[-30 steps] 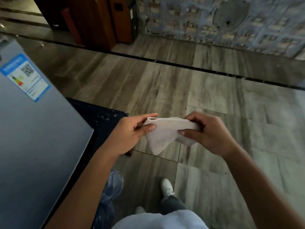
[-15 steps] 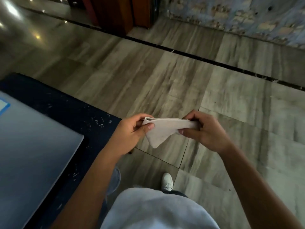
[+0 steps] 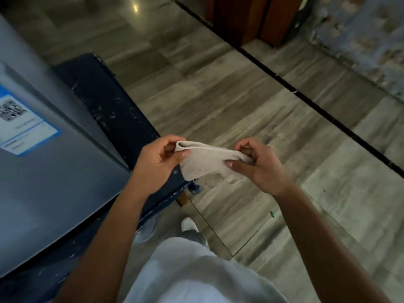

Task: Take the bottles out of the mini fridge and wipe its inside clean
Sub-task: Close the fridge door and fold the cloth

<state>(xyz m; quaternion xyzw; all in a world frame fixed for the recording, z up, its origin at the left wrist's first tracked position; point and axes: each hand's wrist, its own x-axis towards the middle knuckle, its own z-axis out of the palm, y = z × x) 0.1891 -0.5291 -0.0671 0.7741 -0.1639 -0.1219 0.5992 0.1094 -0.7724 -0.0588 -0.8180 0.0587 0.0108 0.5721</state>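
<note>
A small off-white cloth is stretched between both hands at waist height over the floor. My left hand pinches its left corner between thumb and fingers. My right hand pinches the right end. The grey mini fridge fills the left side, seen from above, with a blue-edged label on its top. Its door side and inside are hidden, and no bottles are visible.
The fridge stands on a dark blue, scuffed low table. Grey tiled floor spreads to the right, crossed by a black strip. Brown wooden furniture stands at the back. My white shoe is below the hands.
The view has swung so the fridge top shows more and the floor strip runs diagonally. Both hands keep their hold on the cloth, now pulled a little wider apart.
</note>
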